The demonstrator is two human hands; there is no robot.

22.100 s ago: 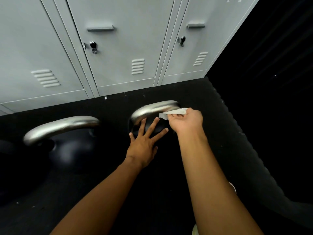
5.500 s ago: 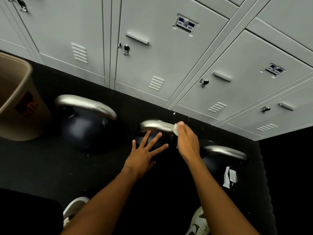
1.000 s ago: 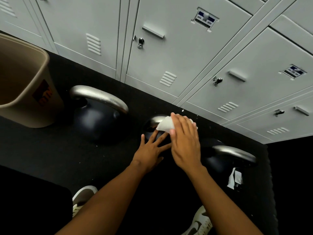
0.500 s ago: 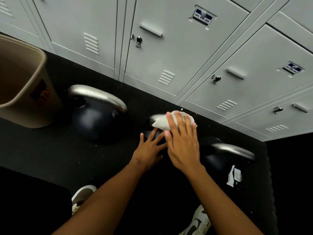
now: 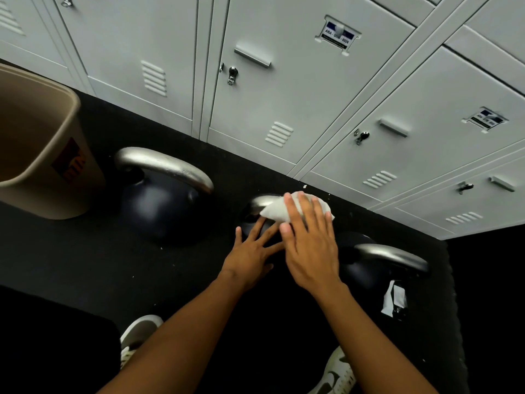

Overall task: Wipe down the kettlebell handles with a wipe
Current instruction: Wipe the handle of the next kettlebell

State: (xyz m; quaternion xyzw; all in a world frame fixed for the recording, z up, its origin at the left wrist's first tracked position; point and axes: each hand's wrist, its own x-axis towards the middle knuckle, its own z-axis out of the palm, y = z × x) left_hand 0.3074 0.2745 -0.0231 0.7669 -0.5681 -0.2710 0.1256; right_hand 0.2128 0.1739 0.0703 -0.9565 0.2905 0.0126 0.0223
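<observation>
Three kettlebells (image 5: 159, 206) were seen standing on the black floor mat (image 5: 85, 265) in front of grey lockers (image 5: 284, 95). The steel handle (image 5: 260, 201) of the middle one was mostly covered by a white wipe (image 5: 277, 213), which was pressed onto it by the right hand (image 5: 309, 245). That hand's fingers (image 5: 308, 211) were laid out straight over the wipe, with nothing pinched or curled round. The left hand (image 5: 252, 251) was spread flat, fingers apart, on that kettlebell just below the handle, apparently to steady it.

The wipe was judged soft, thin and light, and likely damp, so it could be bunched up or dragged off unless it was kept under the palm. The handle was judged hard, smooth and possibly slippery once wetted, and the bell heavy enough not to be shifted by rubbing. A surer hold would probably be got by wrapping the wipe round the bar, so that its underside could be reached too.
</observation>
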